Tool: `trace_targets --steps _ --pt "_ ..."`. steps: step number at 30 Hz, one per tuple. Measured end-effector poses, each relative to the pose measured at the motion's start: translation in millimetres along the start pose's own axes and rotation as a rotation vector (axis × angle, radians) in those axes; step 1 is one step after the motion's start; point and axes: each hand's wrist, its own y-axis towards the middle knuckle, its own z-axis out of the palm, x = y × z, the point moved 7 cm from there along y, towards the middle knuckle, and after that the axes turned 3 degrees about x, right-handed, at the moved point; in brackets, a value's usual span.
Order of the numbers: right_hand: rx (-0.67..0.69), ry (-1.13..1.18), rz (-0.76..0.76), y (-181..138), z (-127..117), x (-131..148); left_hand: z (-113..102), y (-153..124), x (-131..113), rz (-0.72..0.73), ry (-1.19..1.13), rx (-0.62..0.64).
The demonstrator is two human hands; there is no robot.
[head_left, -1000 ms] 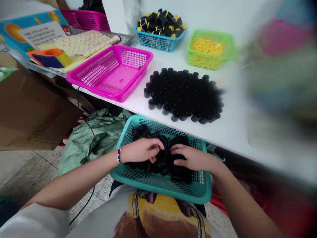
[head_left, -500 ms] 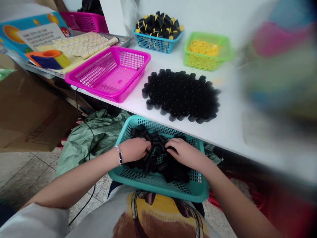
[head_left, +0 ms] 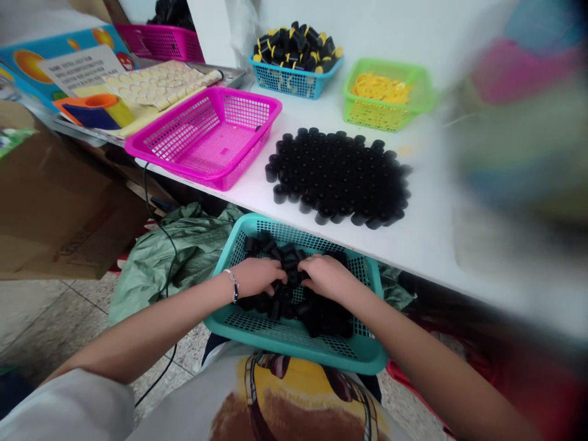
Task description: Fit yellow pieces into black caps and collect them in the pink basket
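Note:
A teal basket (head_left: 294, 355) rests at my lap, holding many loose black plastic caps (head_left: 275, 306) lying in all directions. My left hand (head_left: 261, 277), with a bracelet on the wrist, reaches into it with fingers curled round a black cap. Close beside it, my right hand (head_left: 324, 275) is bent over the caps, thumb and fingers closed on another black cap. The fingers partly hide both held pieces. On the white table (head_left: 422, 202) just beyond, a tight cluster of black caps (head_left: 340, 174) stands upright in rows.
A pink basket (head_left: 225, 177) sits at the table edge, left of the cluster. Behind are a blue basket (head_left: 289, 82) of black-and-yellow pieces and a green basket (head_left: 372, 116) with yellow rings. A cardboard box (head_left: 55, 208) and a black cable (head_left: 172, 257) are at left.
My right hand has moved slightly left and its fingers have drawn in. My left hand has shifted a little right, so the two are closer together.

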Motion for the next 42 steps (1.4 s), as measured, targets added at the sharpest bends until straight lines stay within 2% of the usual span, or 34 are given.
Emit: trace_targets --steps 4,7,10,16,20,24,28,30,33,35,37,39,42 --pt "0.018 0.245 0.05 -9 -5 -9 0 -1 1 0.017 0.039 0.022" --pt "0.03 0.468 0.069 -21 -14 -13 -3 -2 -1 0.037 0.07 -0.014" --pt "0.032 0.577 0.105 -35 -23 -14 -7 -2 -1 0.055 0.027 -0.048" --pt "0.077 0.624 0.115 -54 -27 -12 -15 1 7 0.054 -0.127 -0.088" --pt "0.111 0.615 0.099 -61 -26 -13 -28 -1 3 0.059 -0.288 -0.158" --pt "0.152 0.597 0.081 -68 -25 -16 -40 -1 -8 0.02 -0.443 -0.248" --pt "0.196 0.581 0.065 -77 -22 -26 -43 10 -30 0.03 -0.589 -0.281" --pt "0.201 0.562 0.045 -81 -21 -30 -44 17 -42 0.072 -0.642 -0.258" --pt "0.164 0.528 0.059 -85 -23 -35 -46 23 -53 0.16 -0.673 -0.159" --pt "0.114 0.504 0.1 -87 -27 -37 -52 22 -48 0.158 -0.606 -0.146" --pt "0.061 0.483 0.143 -87 -32 -37 -56 16 -36 0.089 -0.454 -0.159" --pt "0.012 0.468 0.171 -85 -36 -34 -48 11 -26 0.029 -0.293 -0.087" --pt "-0.061 0.437 0.169 -77 -39 -23 -21 4 -29 0.045 -0.126 0.088"
